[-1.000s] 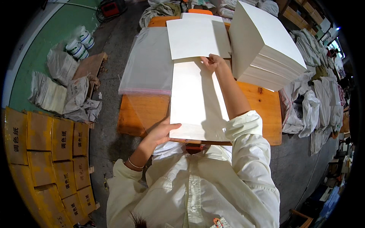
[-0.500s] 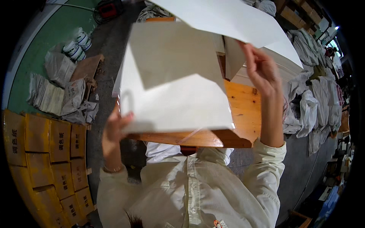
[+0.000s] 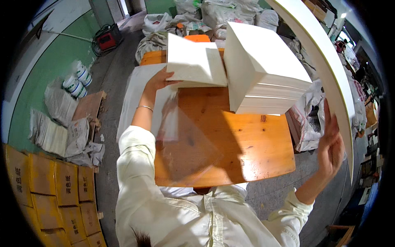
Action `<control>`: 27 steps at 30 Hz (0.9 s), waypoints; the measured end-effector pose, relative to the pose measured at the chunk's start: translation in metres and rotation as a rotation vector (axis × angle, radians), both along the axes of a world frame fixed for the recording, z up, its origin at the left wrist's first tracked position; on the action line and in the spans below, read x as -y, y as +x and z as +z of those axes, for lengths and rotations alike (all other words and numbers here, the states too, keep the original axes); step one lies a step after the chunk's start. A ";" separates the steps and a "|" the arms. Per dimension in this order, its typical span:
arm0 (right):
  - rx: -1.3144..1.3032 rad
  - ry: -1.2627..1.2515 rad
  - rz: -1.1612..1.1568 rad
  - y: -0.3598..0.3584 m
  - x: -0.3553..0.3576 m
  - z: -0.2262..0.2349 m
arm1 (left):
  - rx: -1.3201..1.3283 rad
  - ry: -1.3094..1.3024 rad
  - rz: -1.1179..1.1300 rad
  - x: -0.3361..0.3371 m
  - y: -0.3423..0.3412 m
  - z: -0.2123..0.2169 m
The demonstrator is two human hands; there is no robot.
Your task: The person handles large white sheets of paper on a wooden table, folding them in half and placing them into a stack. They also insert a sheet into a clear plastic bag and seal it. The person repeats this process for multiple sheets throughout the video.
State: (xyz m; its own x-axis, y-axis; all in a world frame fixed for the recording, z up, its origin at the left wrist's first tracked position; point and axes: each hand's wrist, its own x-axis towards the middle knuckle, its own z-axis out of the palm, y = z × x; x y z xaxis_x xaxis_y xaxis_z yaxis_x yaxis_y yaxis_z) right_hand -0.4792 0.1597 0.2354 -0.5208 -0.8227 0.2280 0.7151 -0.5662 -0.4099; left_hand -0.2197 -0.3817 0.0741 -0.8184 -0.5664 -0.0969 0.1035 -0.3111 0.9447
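Note:
At the far left of the table my left hand (image 3: 159,79) grips the near left corner of a pack of white paper (image 3: 196,61). Fingers are under the pack and on its edge. On the right, my right hand (image 3: 331,150) is against a large white sheet (image 3: 317,49), which bows upright in the air beyond the table; part of the grip is hidden. A tall stack of white paper (image 3: 263,57) stands right of the pack. Nearer me, a clear plastic bag (image 3: 187,144) lies on the wood, beside a pile of clear bags (image 3: 133,96) under my left arm.
The wooden table (image 3: 263,148) stands in front of me. Cardboard boxes (image 3: 66,185) are piled at the lower left. White buckets (image 3: 76,86) and wrapped bundles (image 3: 49,133) stand along the left floor. Filled sacks (image 3: 226,16) crowd the far side, with a red machine (image 3: 108,39) nearby.
My left hand has carried the white pack away from me to the table's far left. My right hand has swung right and lower with the large sheet, uncovering the tall stack and bags.

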 end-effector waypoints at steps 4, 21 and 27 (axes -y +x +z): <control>0.015 0.007 -0.098 0.022 -0.042 0.018 | 0.070 -0.014 -0.006 0.012 -0.041 -0.027; -0.155 0.651 -0.760 0.049 -0.123 -0.061 | 0.989 -0.873 0.609 0.026 -0.049 -0.057; -0.131 0.719 -0.727 0.078 -0.078 -0.064 | 0.393 -0.405 0.544 -0.013 -0.019 -0.032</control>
